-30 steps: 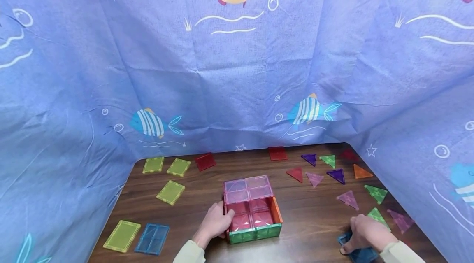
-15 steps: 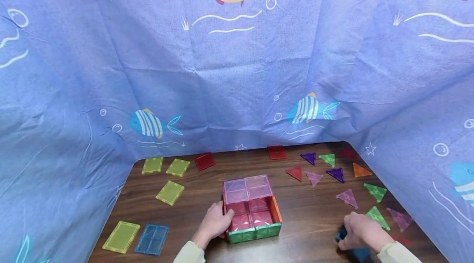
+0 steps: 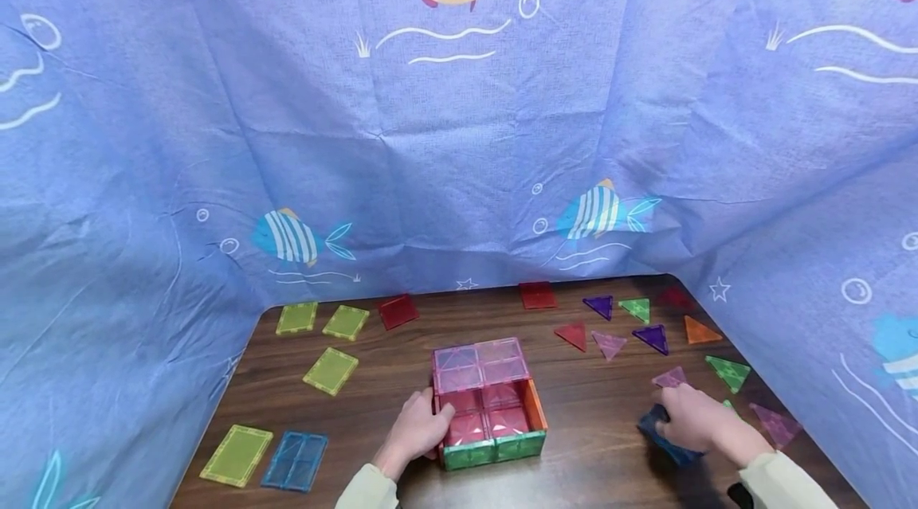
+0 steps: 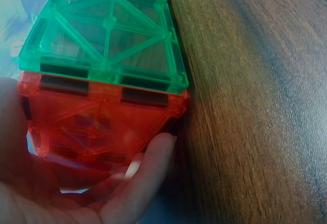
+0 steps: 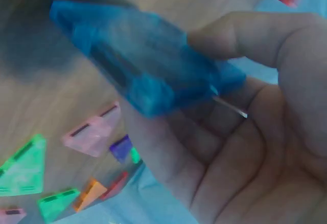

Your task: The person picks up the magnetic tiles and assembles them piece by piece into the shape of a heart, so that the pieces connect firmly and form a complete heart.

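Note:
A box of translucent magnetic tiles (image 3: 482, 453) stands mid-table, with a green front, an orange right side, a red floor and a pink top over its rear half. My left hand (image 3: 416, 428) holds the box's left side, thumb over the upper edge. In the left wrist view, its fingers lie against a red tile (image 4: 97, 116) beside the green tile (image 4: 110, 29). To the right, my right hand (image 3: 692, 417) pinches a blue magnetic tile (image 5: 138, 55) between thumb and fingers, tilted and raised off the table; the tile is blurred in the right wrist view.
Yellow tiles (image 3: 331, 371) and a blue tile (image 3: 294, 461) lie at the left. Two red squares (image 3: 538, 295) lie along the back. Several triangles, including an orange triangle (image 3: 700, 331) and a green triangle (image 3: 727, 373), spread over the right side. A blue fish-print cloth (image 3: 459, 135) surrounds the table (image 3: 588, 405).
My right hand has lifted the blue tile and carried it up and slightly left, away from the front right. The left hand and the box have stayed in place.

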The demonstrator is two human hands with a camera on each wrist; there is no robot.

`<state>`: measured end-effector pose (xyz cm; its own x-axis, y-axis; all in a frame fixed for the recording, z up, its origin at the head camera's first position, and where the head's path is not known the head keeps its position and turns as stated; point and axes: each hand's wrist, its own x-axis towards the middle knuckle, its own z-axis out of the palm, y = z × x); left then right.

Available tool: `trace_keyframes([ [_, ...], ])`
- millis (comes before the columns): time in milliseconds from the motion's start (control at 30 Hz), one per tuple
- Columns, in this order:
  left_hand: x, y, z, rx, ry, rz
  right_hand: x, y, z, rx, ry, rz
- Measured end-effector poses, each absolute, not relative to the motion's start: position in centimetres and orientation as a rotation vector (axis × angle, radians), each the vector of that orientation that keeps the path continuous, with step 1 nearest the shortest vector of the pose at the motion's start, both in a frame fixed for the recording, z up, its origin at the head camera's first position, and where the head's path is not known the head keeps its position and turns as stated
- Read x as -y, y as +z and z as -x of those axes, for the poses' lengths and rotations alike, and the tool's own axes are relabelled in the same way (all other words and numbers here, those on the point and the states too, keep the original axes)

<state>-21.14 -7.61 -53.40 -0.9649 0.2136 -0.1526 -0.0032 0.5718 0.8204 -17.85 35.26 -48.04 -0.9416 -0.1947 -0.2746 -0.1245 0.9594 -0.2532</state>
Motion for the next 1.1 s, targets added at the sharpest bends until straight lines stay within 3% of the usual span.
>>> trace_keyframes([
  [333, 7.5, -53.4, 21.1, -2.585, 1.352, -0.183, -34.3, -43.7, 20.1, -2.777, -0.608, 0.446],
  [500, 7.5, -53.6, 20.9, -2.595, 1.395, -0.19, -32.3, -42.4, 21.1, -2.865, -0.665, 0.36],
  [1100, 8.3, -52.8, 21.6, -2.577, 1.461, -0.153, -23.9, -42.0, 24.1, -2.618, -1.135, 0.523],
])
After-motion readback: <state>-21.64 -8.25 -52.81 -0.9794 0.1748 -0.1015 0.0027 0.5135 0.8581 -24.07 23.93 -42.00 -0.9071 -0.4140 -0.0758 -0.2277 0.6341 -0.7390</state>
